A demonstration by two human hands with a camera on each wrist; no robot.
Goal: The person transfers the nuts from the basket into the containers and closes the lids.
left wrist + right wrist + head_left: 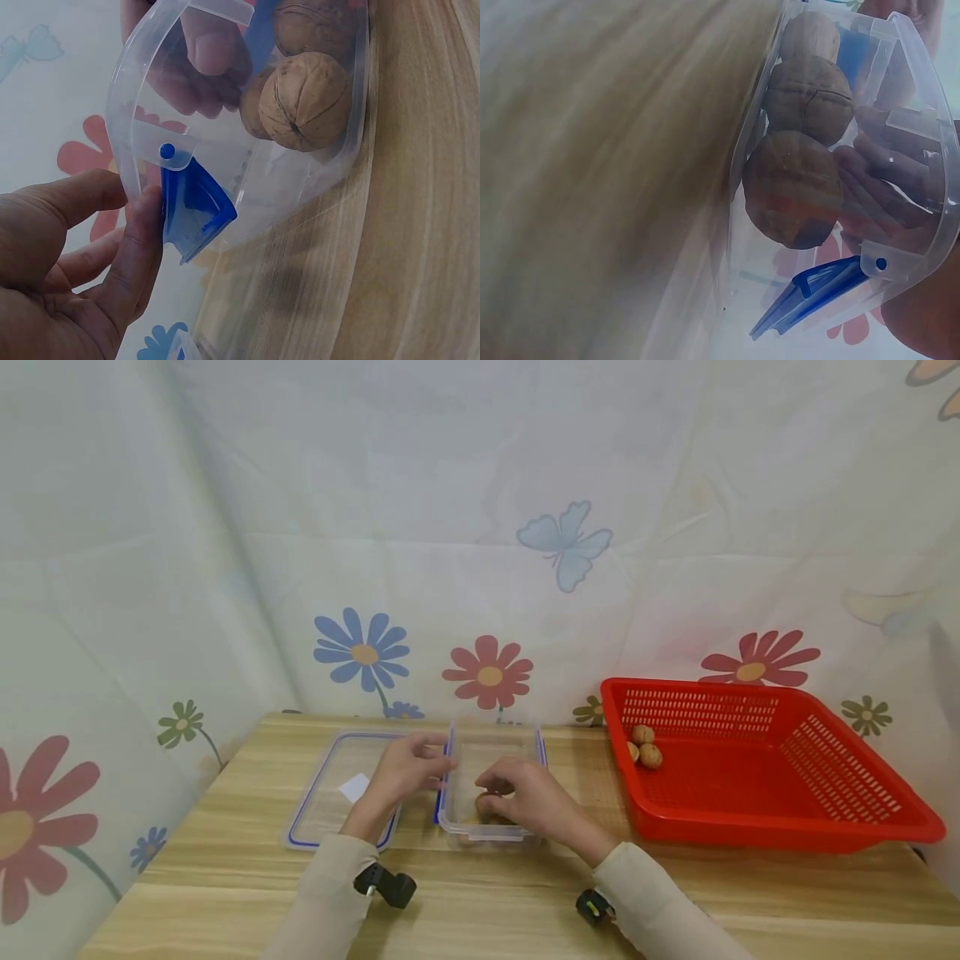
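A clear plastic food box [483, 832] with blue side latches stands on the table. My left hand [412, 768] is at its left side; in the left wrist view the thumb and forefinger pinch the rim beside the blue latch [196, 214]. My right hand [528, 793] reaches into the box from the right, its fingers bent over several walnuts [306, 101] lying on the bottom. Through the wall in the right wrist view, the fingers [881, 184] are close beside a walnut [795, 191], with none seen between the fingertips.
A clear lid [318, 810] with a blue seal and a white label lies left of the box. At the right stands a red plastic basket [750, 831] with several walnuts [649, 756] in its left corner. Behind the wooden table [465, 902] hangs a flowered curtain [420, 527].
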